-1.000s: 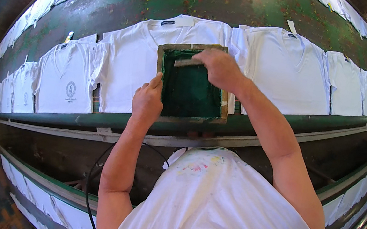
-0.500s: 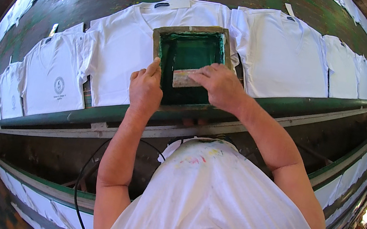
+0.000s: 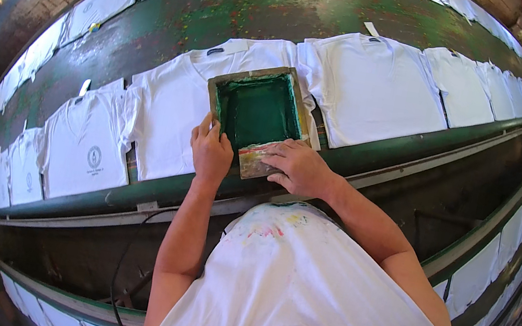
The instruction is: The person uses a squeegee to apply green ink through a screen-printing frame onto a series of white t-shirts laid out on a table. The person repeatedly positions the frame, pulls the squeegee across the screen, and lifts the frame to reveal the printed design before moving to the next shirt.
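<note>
A wooden-framed printing screen (image 3: 252,73) with dark green mesh lies tilted on a white T-shirt (image 3: 170,105). My left hand (image 3: 212,153) is closed on the frame's left edge near its lower corner. In my right hand (image 3: 305,169) is a flat, paint-stained squeegee (image 3: 255,161), its fingers wrapped over the right end. The squeegee sits at the near end of the screen, over the frame's near side, which it partly hides. Most of the shirt's right half is covered by the screen.
Left of the screen lies a shirt with a dark round emblem (image 3: 94,157); more shirts continue along the row. Plain white shirts (image 3: 375,92) lie to the right. The long table (image 3: 160,23) is green and paint-spotted. A rail (image 3: 145,207) runs along its near edge; a black cable (image 3: 118,270) hangs below.
My right hand has drawn the squeegee toward me, from inside the screen to its near edge. My left hand stays on the frame. The view has shifted, showing more of the table's far side.
</note>
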`<state>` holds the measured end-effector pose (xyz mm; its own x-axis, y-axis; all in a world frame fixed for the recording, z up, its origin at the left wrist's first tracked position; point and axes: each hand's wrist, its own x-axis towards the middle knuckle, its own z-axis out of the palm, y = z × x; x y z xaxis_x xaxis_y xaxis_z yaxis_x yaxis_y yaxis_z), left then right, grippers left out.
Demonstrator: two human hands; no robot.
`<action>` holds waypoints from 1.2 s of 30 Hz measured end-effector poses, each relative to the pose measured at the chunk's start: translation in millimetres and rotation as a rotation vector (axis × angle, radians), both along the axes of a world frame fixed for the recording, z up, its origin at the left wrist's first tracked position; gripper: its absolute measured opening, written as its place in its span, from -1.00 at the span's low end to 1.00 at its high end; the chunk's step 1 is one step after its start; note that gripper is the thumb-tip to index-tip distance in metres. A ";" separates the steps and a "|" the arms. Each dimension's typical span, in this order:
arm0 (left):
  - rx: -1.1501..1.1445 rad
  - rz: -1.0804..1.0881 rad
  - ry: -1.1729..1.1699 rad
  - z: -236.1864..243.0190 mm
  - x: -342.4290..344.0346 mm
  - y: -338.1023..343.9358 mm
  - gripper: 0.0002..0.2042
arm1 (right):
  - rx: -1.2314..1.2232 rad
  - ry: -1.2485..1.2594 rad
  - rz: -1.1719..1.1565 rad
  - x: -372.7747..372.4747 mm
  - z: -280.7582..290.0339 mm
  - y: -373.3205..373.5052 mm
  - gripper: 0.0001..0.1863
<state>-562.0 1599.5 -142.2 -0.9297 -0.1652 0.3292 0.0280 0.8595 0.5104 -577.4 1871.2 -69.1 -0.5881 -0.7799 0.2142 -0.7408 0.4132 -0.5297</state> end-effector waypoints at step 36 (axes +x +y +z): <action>0.525 0.137 0.150 17.7 -31.2 185.2 -0.74 | -0.957 -0.874 -0.694 -58.8 -49.8 206.1 -0.36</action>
